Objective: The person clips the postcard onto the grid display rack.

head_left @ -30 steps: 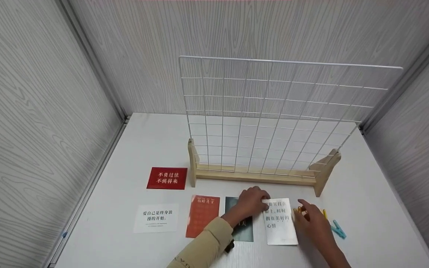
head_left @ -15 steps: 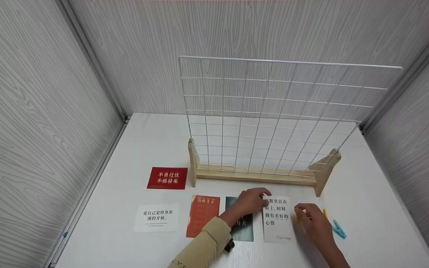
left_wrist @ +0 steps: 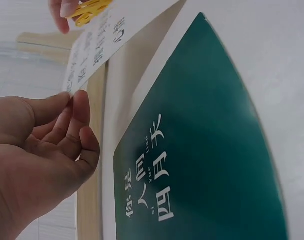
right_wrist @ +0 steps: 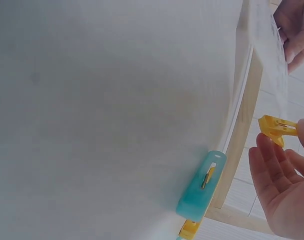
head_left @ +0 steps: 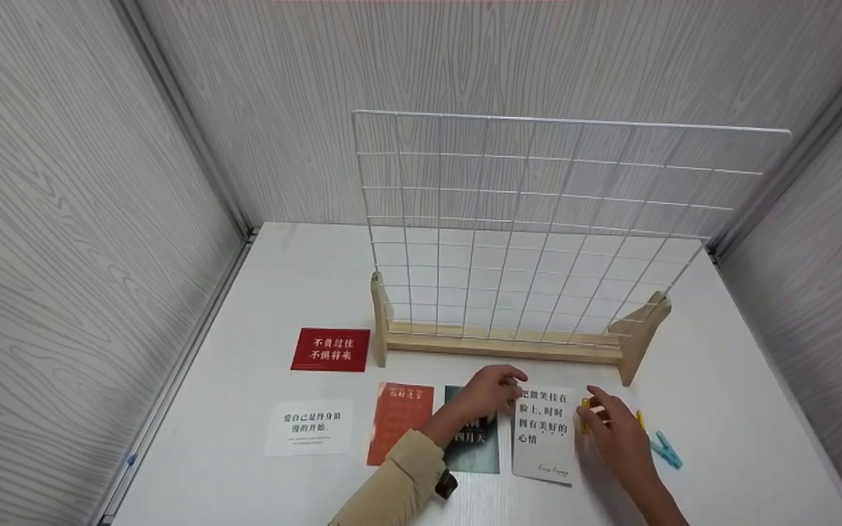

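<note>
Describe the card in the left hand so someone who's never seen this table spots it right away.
Start from the big wire rack. Just in front of it, the left hand pinches the top left corner of a tall white card. The other white card is wider than tall and untouched, and the remaining cards are coloured.

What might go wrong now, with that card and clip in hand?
The left hand pinches the white card near one corner, so it may slip or swing. The yellow clip, pinched in the right hand, might drop. The green card lies close to the left hand and could get nudged.
</note>
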Available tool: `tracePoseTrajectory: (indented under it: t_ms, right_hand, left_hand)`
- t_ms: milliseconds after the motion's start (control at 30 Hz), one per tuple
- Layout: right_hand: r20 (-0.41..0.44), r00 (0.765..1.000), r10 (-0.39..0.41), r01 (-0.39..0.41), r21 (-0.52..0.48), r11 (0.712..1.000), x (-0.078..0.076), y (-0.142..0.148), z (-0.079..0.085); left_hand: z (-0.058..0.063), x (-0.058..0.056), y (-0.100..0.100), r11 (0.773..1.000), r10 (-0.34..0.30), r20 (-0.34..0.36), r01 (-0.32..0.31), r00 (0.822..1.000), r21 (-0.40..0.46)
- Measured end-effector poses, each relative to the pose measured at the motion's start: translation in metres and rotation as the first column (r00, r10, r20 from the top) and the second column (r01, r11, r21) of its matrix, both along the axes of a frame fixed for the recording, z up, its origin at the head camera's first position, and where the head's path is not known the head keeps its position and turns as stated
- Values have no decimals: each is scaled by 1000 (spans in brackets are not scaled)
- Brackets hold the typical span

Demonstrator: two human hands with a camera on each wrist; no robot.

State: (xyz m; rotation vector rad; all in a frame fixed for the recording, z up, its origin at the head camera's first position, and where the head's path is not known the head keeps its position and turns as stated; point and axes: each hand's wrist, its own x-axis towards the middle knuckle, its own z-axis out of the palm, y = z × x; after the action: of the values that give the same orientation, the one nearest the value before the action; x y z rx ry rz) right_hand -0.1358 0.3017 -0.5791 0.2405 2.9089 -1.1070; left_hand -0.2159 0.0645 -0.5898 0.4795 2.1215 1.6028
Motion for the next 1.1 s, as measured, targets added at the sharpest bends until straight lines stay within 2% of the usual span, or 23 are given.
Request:
tracePoseTrajectory:
  t_ms: [167, 300, 433, 633, 800, 1100]
  right_hand:
    - [-46, 999, 23, -23, -2, 1000, -1, -2, 1]
    - [-66, 997, 48, -49, -13, 999, -2, -2, 2]
    - [-69, 996, 52, -54, -37, 998, -3, -1, 7]
    - [-81, 996, 50, -54, -60, 997, -6, 0, 19]
    - [-154, 985, 84, -92, -45, 995, -8, 0, 26]
    - [-231, 966, 118, -138, -71, 988, -16, -10, 47]
  left_hand:
    - [2, 1, -5, 998, 15, -18, -14, 1000, 56]
    - [4, 4, -7, 994, 43, -1, -43, 999, 104]
    - [8, 6, -9, 992, 60, 3, -60, 998, 113]
    - [18, 8, -16, 988, 82, 3, -82, 997, 135]
    - [26, 8, -24, 982, 122, 0, -120, 993, 146]
    - [51, 7, -46, 959, 194, -35, -182, 980, 216]
